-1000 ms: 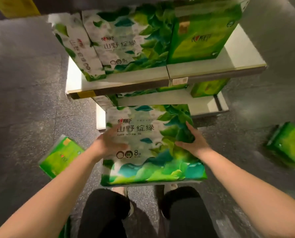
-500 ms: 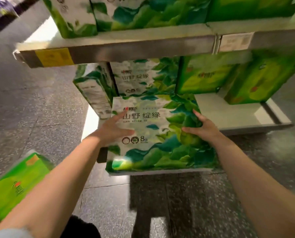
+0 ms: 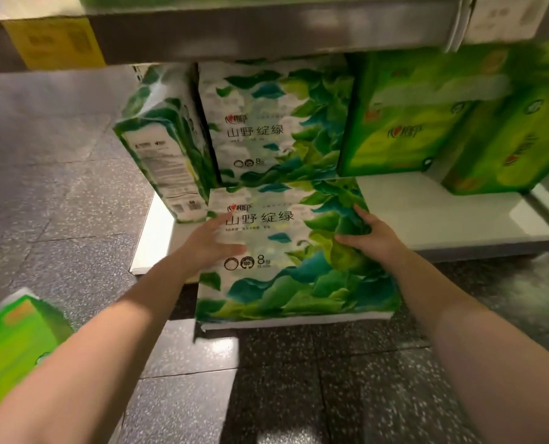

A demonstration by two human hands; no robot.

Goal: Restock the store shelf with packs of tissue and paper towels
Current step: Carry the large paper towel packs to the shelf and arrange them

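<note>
So I was mid-placement on this one; I had the leaf-print tissue pack [image 3: 294,251] between both hands, its far edge already over the front lip of the bottom shelf [image 3: 443,216], its near half hanging out above the floor [image 3: 58,187]; my left hand [image 3: 207,243] lay flat on the front with fingers fairly straight and spread, more pressing than gripping; my right hand [image 3: 371,237] curled round the right edge, thumb on the face. It was going in right in front of the matching pack [image 3: 276,123] already standing at the back; another one [image 3: 167,145] sat turned sideways on the left end, and two bright green packs [image 3: 404,116] filled the right side. My guess at the next bit: tip it upright and slide it back till it touches the rear pack, keeping clear of the upper shelf [image 3: 266,30]. Writing-wise, both packs read 山野 绽绿 with a small red logo above and an "8" lower down beside a "100%" badge; the yellow tag [image 3: 55,43] and white tag [image 3: 507,16] on the upper shelf rail were too blurry to read. One more green pack [image 3: 14,344] lay on the floor, near left, waiting.
</note>
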